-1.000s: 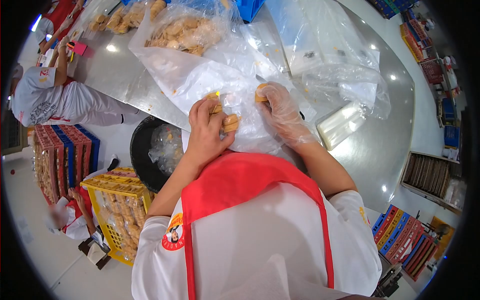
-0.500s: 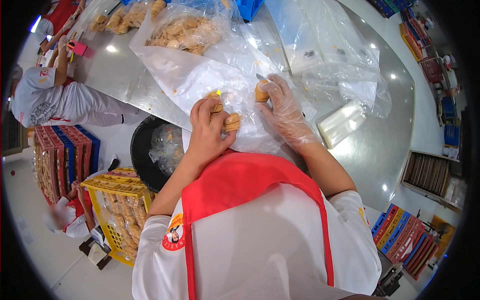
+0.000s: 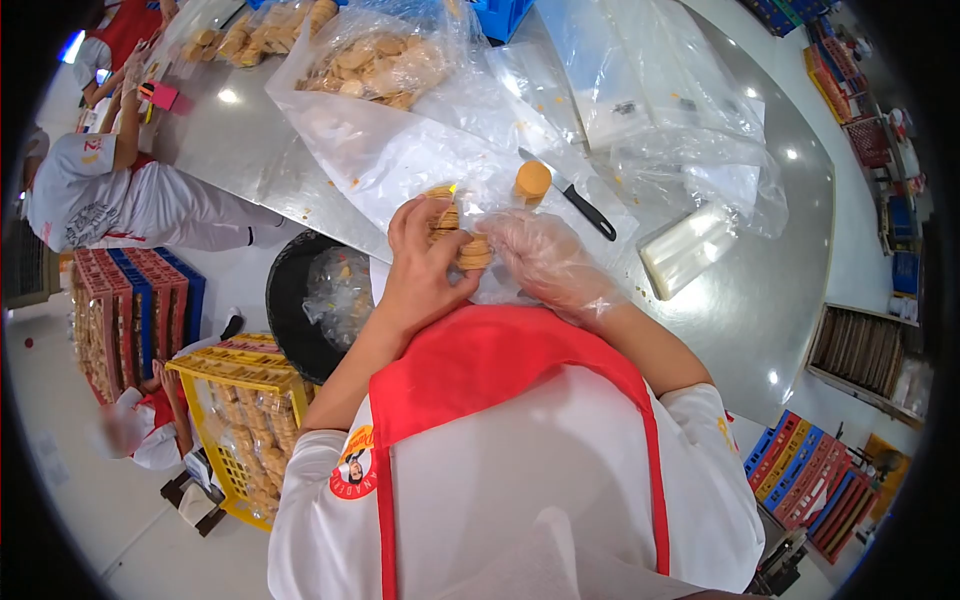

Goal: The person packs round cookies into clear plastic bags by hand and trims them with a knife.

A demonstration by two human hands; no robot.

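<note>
The left hand (image 3: pixel 420 262) clasps stacked biscuits (image 3: pixel 474 256), seemingly light and brittle, best held round their rims; whether the gloved right hand (image 3: pixel 548 258) beside them grips any, I cannot tell.

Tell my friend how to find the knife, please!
On the big metal table, look at the white plastic sheet in front of the person. Near its right side stands a short round cookie stack. The knife lies right beside that, set apart from the tan cookies by its long black handle.
</note>
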